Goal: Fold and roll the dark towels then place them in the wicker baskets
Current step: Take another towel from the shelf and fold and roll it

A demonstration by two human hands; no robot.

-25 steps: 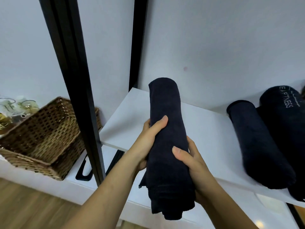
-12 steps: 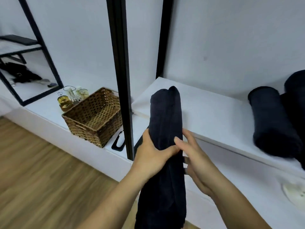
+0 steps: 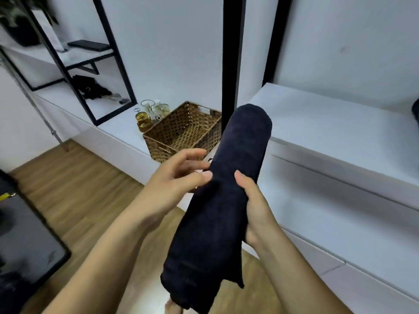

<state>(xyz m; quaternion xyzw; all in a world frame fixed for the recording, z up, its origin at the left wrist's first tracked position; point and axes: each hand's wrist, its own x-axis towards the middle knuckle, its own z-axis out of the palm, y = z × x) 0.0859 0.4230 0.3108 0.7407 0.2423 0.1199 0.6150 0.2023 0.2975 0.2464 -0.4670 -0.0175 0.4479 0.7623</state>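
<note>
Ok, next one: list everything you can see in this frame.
rolled towel: one, dark navy, held in the air before the shelving
wicker basket: one, brown, on the low white ledge, left of the post
glass jars: small cluster, clear and amber, behind the basket
post: one, black, upright behind the towel
shelf: one, white, right side
floor: one, brown wood, lower left
left hand: one, thumb touches the towel, fingers loose
right hand: one, grips the towel's middle
</note>
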